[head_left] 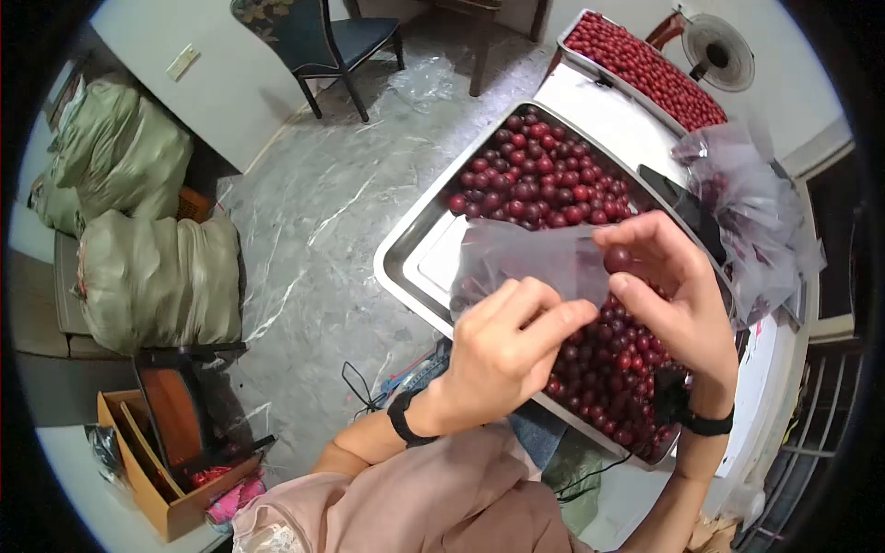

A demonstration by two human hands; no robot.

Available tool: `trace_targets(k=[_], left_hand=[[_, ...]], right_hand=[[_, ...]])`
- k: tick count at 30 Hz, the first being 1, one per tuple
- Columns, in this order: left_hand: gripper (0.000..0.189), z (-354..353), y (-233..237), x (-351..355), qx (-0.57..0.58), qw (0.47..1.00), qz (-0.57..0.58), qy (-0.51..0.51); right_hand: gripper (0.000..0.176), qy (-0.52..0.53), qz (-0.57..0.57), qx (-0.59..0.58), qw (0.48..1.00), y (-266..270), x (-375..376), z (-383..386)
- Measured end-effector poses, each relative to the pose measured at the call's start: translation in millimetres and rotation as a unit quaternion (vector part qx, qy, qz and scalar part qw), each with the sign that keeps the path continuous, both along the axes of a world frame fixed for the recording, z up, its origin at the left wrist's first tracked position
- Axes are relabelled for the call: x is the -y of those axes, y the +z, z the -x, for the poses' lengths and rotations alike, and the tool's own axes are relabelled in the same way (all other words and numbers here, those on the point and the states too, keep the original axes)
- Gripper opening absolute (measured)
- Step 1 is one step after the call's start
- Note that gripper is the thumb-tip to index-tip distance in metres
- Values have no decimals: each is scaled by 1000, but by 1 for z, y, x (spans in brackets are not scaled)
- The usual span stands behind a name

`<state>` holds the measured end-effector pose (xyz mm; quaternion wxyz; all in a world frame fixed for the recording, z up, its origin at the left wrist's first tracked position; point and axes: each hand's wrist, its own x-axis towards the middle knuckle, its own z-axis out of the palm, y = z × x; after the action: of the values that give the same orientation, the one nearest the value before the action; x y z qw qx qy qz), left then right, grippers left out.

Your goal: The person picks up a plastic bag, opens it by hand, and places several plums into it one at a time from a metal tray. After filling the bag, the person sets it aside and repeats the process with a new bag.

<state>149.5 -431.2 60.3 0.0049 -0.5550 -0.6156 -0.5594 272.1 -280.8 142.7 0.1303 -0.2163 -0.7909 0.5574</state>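
A large metal tray (pixel 398 241) in front of me is filled with small, round, dark red fruits (pixel 544 170) that look like plums. Over the tray, my left hand (pixel 512 341) pinches the edge of a clear plastic bag (pixel 525 253) between thumb and fingers. My right hand (pixel 678 286) is at the other end of the bag's edge, curled around one round red fruit (pixel 618 260) held between thumb and fingertips. Part of the bag is behind my left hand.
A second tray of red fruits (pixel 641 69) stands at the back beside a fan (pixel 719 52). Clear plastic bags (pixel 747 217) are piled at right. Stuffed green sacks (pixel 161 281), a wooden box (pixel 152 470) and a chair (pixel 336 51) are to the left and back.
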Motion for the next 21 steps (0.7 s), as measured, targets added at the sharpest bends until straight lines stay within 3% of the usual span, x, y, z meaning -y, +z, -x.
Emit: trace_targets(k=[10,12,21], left_hand=[[33,-15,-14,0,-8,1000,-4,-21],[34,-18,-16,0,-10,1000,-3,-21],[34,-20,-18,-1,-1,1000,-6,-31]], right_hand=[[30,37,-36,76,996,-29,-8,14],[31,105,-98,89,986,-34,-12,21],[31,268,-87,104,954,-67,-29,55]])
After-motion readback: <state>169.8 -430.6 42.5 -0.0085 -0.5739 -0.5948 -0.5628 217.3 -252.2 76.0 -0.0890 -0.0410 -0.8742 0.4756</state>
